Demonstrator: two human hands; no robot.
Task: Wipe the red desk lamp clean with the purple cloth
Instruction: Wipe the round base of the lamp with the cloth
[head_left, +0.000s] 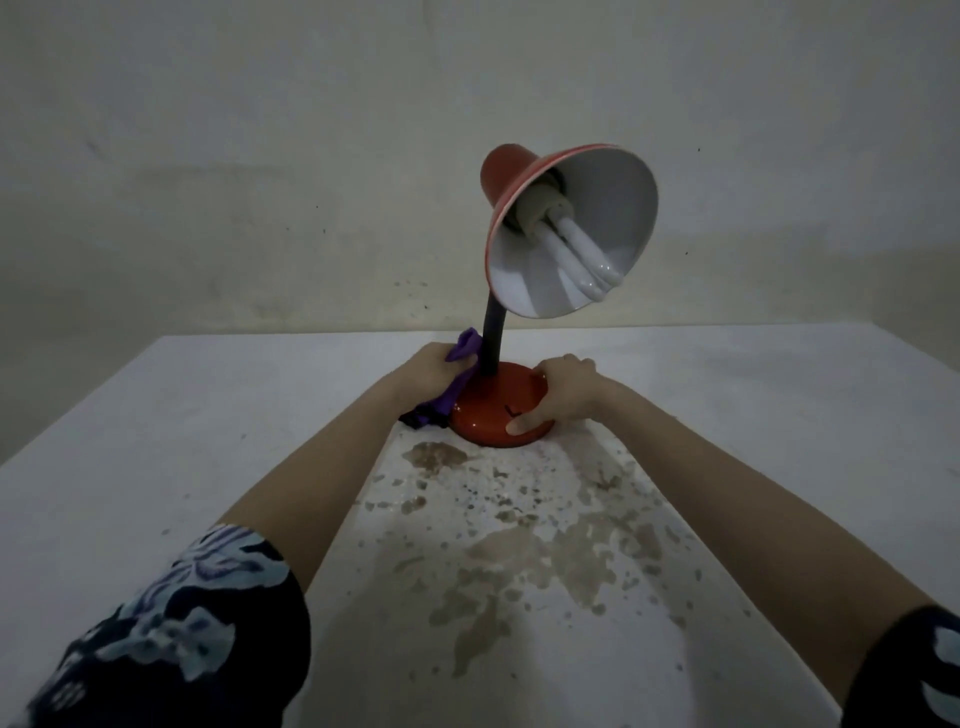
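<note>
The red desk lamp (493, 410) stands upright on a white table, its round red base near the table's middle and its black neck rising to a red shade with a white inside and a white bulb, tilted toward me. My left hand (431, 376) grips the purple cloth (457, 387) against the left side of the base, next to the neck; the cloth's ends stick out above and below the hand. My right hand (558, 392) holds the right side of the base, thumb on the front rim and fingers curled over the top.
The white table (727, 415) has brownish stains and flaked patches in front of the lamp, between my forearms. A pale, marked wall stands right behind the table's far edge. Dark patterned sleeves cover my upper arms at the bottom corners.
</note>
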